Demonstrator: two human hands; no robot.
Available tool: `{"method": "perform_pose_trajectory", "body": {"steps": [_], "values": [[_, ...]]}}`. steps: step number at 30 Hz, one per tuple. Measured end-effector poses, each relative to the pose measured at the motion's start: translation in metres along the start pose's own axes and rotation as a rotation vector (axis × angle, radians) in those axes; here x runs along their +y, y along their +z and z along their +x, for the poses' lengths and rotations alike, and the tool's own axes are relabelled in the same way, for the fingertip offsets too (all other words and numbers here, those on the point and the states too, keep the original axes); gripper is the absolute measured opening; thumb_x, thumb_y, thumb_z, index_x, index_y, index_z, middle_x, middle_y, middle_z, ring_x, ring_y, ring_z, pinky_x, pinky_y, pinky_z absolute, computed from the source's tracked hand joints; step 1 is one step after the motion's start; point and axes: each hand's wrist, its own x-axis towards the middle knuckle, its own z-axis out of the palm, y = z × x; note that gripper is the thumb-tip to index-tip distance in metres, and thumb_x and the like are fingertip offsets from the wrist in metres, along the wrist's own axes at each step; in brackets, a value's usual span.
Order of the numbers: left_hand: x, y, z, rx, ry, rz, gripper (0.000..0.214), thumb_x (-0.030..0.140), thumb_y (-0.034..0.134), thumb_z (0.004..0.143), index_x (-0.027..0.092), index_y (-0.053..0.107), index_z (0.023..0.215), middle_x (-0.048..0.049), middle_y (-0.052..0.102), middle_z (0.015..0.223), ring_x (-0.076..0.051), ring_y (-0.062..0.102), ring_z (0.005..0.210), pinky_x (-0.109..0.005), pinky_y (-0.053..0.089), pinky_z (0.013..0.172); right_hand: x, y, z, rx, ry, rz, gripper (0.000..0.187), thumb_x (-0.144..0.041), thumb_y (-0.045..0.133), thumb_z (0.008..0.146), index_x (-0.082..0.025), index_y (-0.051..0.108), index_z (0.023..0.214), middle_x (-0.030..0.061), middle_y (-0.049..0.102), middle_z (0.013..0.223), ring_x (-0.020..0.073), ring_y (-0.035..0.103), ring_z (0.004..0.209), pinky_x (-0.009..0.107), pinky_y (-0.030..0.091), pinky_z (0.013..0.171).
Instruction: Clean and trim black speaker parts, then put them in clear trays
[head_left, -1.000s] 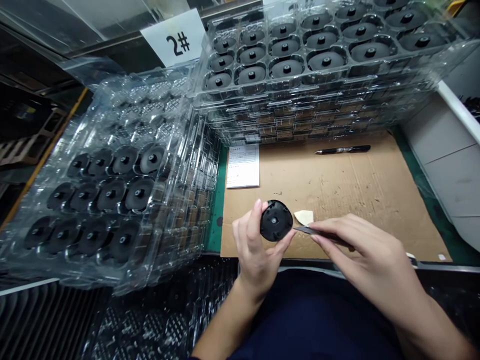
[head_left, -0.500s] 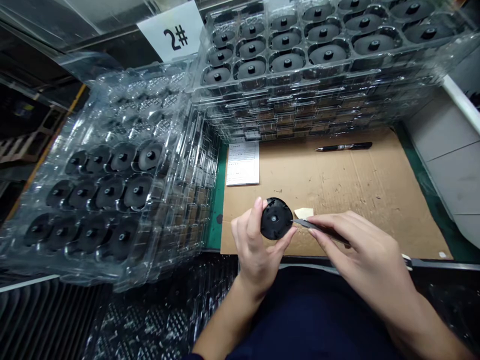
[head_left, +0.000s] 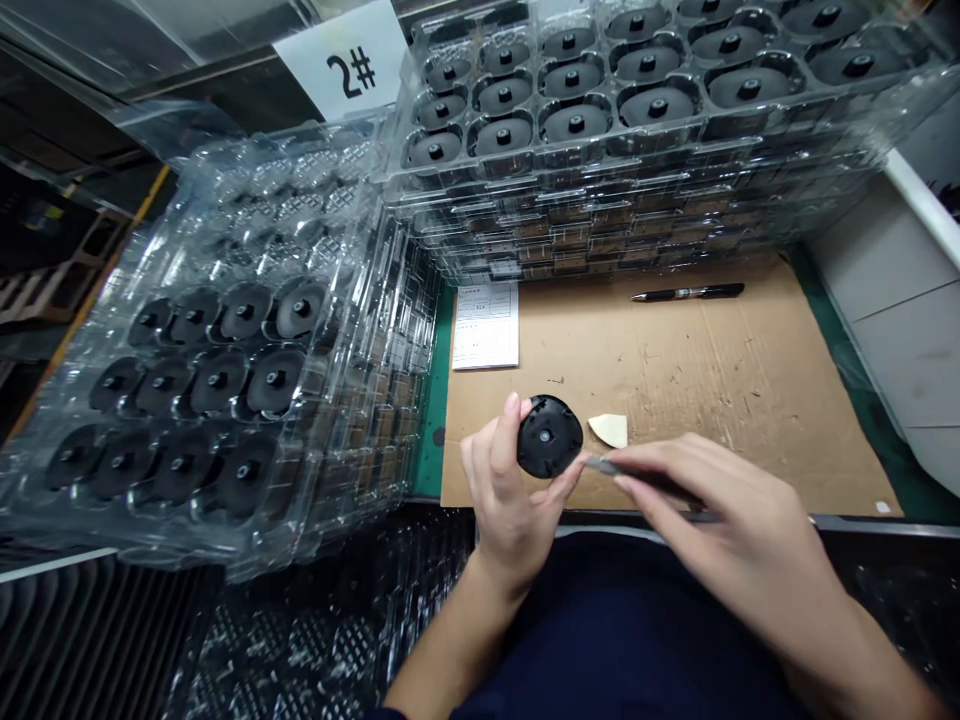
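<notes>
My left hand is closed around a round black plastic disc, pinching its rim between fingers and thumb just above the near edge of a brown cardboard sheet. My right hand grips a thin grey blade tool whose tip touches the disc's lower right rim. A small cream wedge-shaped scrap lies on the cardboard just right of the disc.
A clear blister tray partly filled with the same black discs sits on the left. A tall stack of filled trays stands at the back. A black pen, a printed slip and a "2#" sign are nearby.
The blade tip has slid down along the disc's right edge, from beside it to its lower right rim. The left hand and disc shifted slightly.
</notes>
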Motion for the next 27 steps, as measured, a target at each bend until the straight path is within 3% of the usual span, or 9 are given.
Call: {"method": "perform_pose_trajectory", "body": {"steps": [3,9,20,27], "values": [[0.002,-0.001,-0.002,-0.023,-0.051,-0.091,0.101,0.024,0.082,0.059,0.014,0.023,0.141,-0.0143,0.059,0.111,-0.023,0.055,0.099,-0.038,0.046,0.086,0.006,0.002,0.005,0.064,0.075,0.023,0.017,-0.020,0.059,0.084,-0.025,0.061,0.100,-0.0031,0.064,0.094,0.0082,0.058,0.084,0.020,0.045,0.076],[0.007,-0.002,-0.005,-0.122,-0.182,-0.281,0.103,0.027,0.081,0.060,0.016,0.018,0.142,-0.0136,0.058,0.111,-0.023,0.057,0.100,-0.040,0.048,0.088,0.011,0.006,0.010,-0.024,0.041,0.197,0.015,-0.020,0.060,0.083,-0.026,0.063,0.096,-0.0037,0.065,0.085,0.0088,0.057,0.080,0.021,0.044,0.070],[0.012,-0.002,0.002,0.033,0.107,-0.015,0.098,0.029,0.081,0.060,0.012,0.026,0.138,-0.0128,0.064,0.102,-0.020,0.060,0.087,-0.035,0.050,0.075,0.010,0.009,0.011,0.004,0.168,0.331,0.008,-0.024,0.061,0.082,-0.023,0.067,0.077,-0.0011,0.064,0.087,0.0100,0.057,0.081,0.020,0.041,0.061],[0.014,-0.001,0.001,0.072,0.130,-0.019,0.098,0.028,0.082,0.058,0.010,0.027,0.137,-0.0128,0.063,0.099,-0.020,0.059,0.085,-0.035,0.049,0.072,0.010,0.010,0.011,-0.042,0.259,0.454,0.015,-0.027,0.058,0.084,-0.021,0.064,0.071,-0.0002,0.058,0.077,0.0099,0.054,0.073,0.021,0.039,0.057]]}}
